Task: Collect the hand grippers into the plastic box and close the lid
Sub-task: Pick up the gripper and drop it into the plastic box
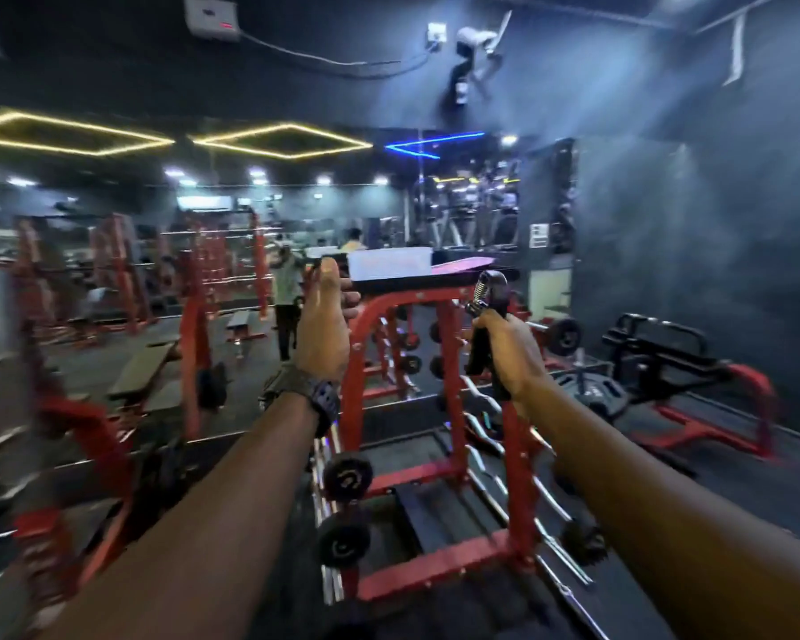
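Head view: a red rack (435,473) is topped by the plastic box (389,266); its edge is held by the left hand (326,323), a hand gripper (488,330) is clenched by the right hand (511,353); dropping it in is judged next

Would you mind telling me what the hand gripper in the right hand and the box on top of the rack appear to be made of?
The hand gripper in the right hand: a shiny coiled spring at the top, likely steel, above matte black handles that look like plastic or rubber. The box: pale and semi-see-through with a reddish tint inside, so probably translucent plastic, though it is blurred. The rack looks like red-painted metal tubing.
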`<state>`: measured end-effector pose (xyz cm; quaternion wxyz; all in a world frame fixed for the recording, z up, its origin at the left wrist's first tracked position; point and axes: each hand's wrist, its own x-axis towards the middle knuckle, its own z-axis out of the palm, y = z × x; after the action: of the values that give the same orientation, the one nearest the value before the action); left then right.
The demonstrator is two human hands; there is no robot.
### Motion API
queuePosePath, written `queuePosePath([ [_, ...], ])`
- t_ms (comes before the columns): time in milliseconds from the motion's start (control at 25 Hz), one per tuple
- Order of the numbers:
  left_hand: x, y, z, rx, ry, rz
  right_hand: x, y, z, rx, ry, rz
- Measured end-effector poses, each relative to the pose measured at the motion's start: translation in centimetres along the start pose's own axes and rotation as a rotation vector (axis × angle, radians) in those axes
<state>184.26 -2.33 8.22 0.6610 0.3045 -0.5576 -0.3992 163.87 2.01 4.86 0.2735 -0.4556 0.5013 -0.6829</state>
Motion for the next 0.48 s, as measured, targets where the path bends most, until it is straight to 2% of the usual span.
queuePosePath([
  [80,0.2,-0.5,2.3,0.030,-0.033,0.004,0.5,0.2,-3.2,-0.048,0.038,0.008],
  [200,0.6,-0.6,3.7,0.096,-0.065,0.044,1.2,0.2,-5.2,-0.087,-0.003,0.017],
  [480,2.9,-1.7,1.9,0.158,-0.051,0.042,3.0,0.4,-1.2,-0.097,-0.048,0.007],
])
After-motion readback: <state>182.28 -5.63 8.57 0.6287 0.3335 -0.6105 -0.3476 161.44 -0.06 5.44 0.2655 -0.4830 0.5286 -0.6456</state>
